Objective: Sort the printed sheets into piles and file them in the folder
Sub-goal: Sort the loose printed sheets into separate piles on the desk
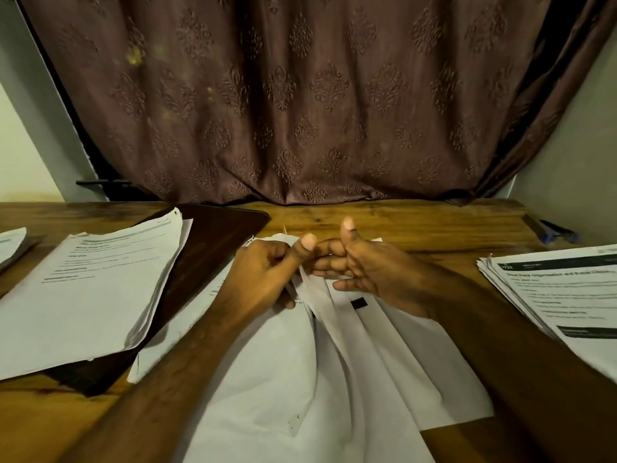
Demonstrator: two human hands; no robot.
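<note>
A loose bunch of white printed sheets [334,369] lies fanned out on the wooden table [417,225] in front of me. My left hand [267,275] grips the raised top edges of several of these sheets, thumb on top. My right hand [364,269] is right beside it, thumb up, with its fingers reaching in between the lifted sheets. A pile of printed sheets [86,295] lies at the left, on a dark brown folder [213,248]. Another pile with dark header bars [567,295] lies at the right edge.
A further stack of paper [11,245] shows at the far left edge. A blue pen [557,233] lies at the back right of the table. A brown patterned curtain [300,95] hangs behind the table's far edge.
</note>
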